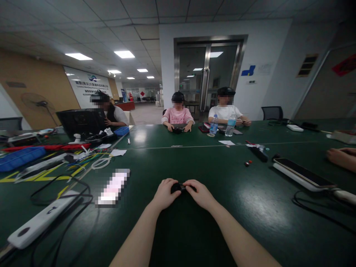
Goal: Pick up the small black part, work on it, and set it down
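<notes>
My left hand (164, 193) and my right hand (200, 193) meet over the dark green table (178, 230), low in the middle of the view. Both are closed on a small black object (178, 187) held between them, just above or on the tabletop. Most of the object is hidden by my fingers, so its shape is unclear. My forearms run down to the bottom edge of the view.
A white power strip (39, 221) with black cables lies at the near left. A phone (303, 172) on a white strip lies at the right, beside another person's hand (340, 157). Three people sit across the table; water bottles (230, 125), a laptop (82, 122) and a blue tray (19, 157) stand there.
</notes>
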### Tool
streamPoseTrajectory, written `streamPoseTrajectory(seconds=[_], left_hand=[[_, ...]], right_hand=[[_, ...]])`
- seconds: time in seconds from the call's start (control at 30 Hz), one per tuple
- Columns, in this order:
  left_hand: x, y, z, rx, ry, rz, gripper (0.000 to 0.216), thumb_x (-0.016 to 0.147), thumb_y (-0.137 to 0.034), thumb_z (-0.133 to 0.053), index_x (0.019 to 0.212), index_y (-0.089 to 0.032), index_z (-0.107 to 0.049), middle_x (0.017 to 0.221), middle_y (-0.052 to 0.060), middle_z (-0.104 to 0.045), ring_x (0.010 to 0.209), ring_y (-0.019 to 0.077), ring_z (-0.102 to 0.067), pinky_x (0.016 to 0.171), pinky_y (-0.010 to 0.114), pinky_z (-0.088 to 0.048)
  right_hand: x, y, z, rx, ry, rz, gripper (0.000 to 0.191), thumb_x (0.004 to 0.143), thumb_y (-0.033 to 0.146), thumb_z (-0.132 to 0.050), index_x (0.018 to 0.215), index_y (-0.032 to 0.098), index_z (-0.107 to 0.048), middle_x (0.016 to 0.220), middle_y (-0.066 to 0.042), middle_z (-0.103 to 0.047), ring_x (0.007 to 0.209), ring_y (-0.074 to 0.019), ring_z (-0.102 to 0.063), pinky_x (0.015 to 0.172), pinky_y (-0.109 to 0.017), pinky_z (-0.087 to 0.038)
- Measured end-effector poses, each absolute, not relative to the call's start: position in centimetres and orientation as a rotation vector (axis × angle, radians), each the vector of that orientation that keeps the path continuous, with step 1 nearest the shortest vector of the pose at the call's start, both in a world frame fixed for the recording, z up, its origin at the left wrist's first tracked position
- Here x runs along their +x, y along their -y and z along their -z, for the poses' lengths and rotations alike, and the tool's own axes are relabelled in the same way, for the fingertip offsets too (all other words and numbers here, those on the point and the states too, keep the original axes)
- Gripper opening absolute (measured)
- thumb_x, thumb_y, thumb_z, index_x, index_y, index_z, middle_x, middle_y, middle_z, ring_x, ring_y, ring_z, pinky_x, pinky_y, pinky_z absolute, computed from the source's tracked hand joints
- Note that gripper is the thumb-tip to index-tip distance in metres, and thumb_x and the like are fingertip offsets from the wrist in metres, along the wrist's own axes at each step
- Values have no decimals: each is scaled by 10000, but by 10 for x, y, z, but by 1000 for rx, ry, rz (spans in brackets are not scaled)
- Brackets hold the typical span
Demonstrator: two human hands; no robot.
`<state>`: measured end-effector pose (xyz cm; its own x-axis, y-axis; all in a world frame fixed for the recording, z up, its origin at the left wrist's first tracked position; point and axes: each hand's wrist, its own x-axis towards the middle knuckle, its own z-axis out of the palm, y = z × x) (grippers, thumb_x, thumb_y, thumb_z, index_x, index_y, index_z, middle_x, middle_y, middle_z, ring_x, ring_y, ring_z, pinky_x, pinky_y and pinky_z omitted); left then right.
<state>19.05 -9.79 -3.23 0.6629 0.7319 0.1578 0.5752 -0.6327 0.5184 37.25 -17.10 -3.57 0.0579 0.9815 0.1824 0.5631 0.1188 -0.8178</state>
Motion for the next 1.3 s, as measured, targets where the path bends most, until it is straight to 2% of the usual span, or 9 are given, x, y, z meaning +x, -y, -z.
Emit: streamPoseTrajectory(seconds=[0.2,0.57,0.77,1.1,1.3], left_hand=[[190,98,33,2443,-1012,-511,435,759,-405,-523,1169,-265,-491,1195,33,-506,1139,213,-414,943,349,-328],[190,98,32,2436,-1027,-533,441,734,-387,-555,1148,-243,-509,1175,42,-534,1128,223,-434,940,360,-339],[191,97,34,2457,-975,-561,441,702,-331,-598,1129,-256,-516,1135,22,-559,1080,206,-464,929,342,-345],[189,103,24,2405,-1019,-479,445,730,-333,-564,1165,-271,-492,1174,19,-541,1115,215,-446,950,366,-334],[189,103,24,2401,-1017,-489,446,732,-335,-561,1169,-274,-490,1172,10,-544,1117,205,-449,956,352,-328]], right_hand=[[370,174,32,-1577,1645,-635,264,712,339,-599,963,262,-615,1091,-10,-568,1040,-199,-511,914,-355,-386],[368,176,30,-1640,1679,-612,218,708,330,-606,920,285,-608,1123,8,-542,1075,-205,-480,906,-380,-375],[368,174,34,-1603,1709,-538,178,712,305,-604,887,271,-611,1065,-5,-576,1034,-203,-502,910,-371,-368],[380,169,35,-1493,1408,-828,227,749,351,-553,947,243,-578,942,-7,-607,899,-175,-564,823,-336,-434],[386,166,39,-1429,1244,-895,286,737,336,-565,996,215,-561,982,-22,-615,930,-179,-572,838,-342,-444]])
